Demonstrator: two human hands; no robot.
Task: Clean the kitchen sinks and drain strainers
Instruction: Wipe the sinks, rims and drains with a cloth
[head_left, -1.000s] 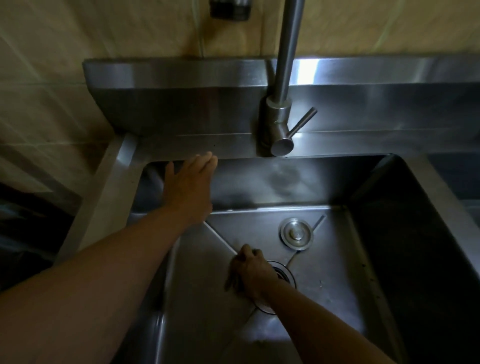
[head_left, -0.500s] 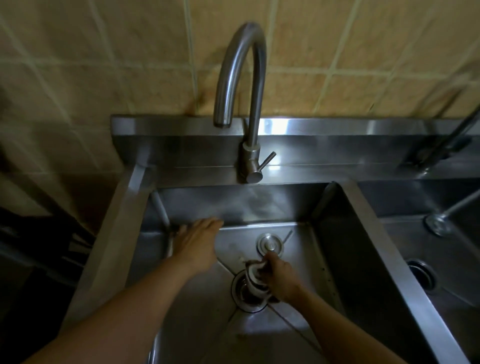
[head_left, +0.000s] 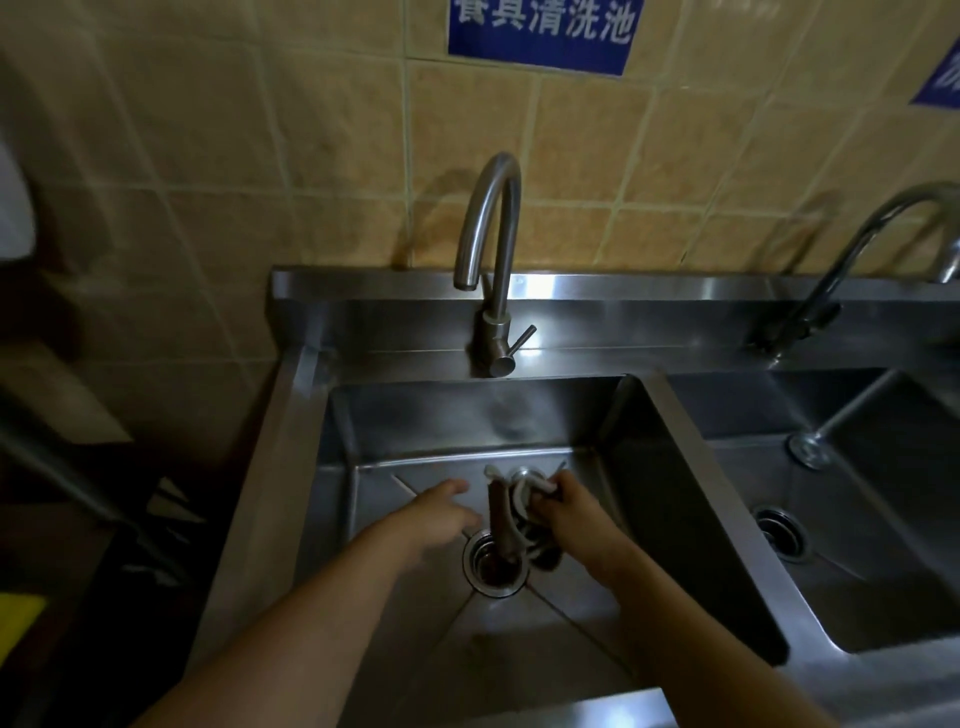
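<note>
Strainer (head_left: 522, 512), white-handled, is gripped by the right hand (head_left: 563, 506) just above the drain (head_left: 493, 566) of the left sink (head_left: 467, 415); left hand (head_left: 441, 512) is held beside it, fingers loosely extended, grasping nothing.

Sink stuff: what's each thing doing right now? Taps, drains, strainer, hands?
Left tap: no water running.
Right tap: no water seen.
Left drain: open, strainer out.
Strainer: lifted above the drain.
Right drain: too dark to tell.
Right hand: grips strainer.
Left hand: fingers straight, holds nothing.
</note>
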